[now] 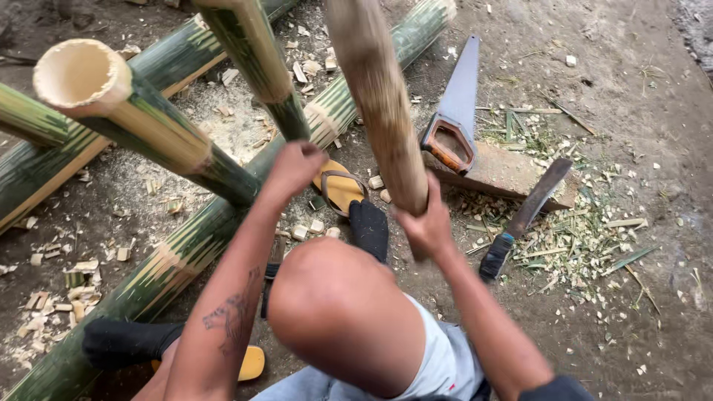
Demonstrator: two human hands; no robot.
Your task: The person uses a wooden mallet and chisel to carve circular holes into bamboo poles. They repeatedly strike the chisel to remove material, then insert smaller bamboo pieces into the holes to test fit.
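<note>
My right hand [425,223] grips a thick brown wooden club [379,96], raised upright and blurred. My left hand [295,167] is closed around a thin green bamboo pole [256,56] that stands up out of a long green bamboo trunk [186,245] lying on the ground. A second upright bamboo piece [119,104] with an open hollow end rises at the left. My bent knee [334,304] fills the lower middle, and my feet in black socks and yellow sandals [342,187] rest beside the trunk.
A handsaw with an orange handle [454,111] lies on a wooden block [509,174] to the right, beside a machete with a dark handle [523,219]. Bamboo chips and shavings litter the dirt ground. More bamboo trunks [44,160] lie at the left.
</note>
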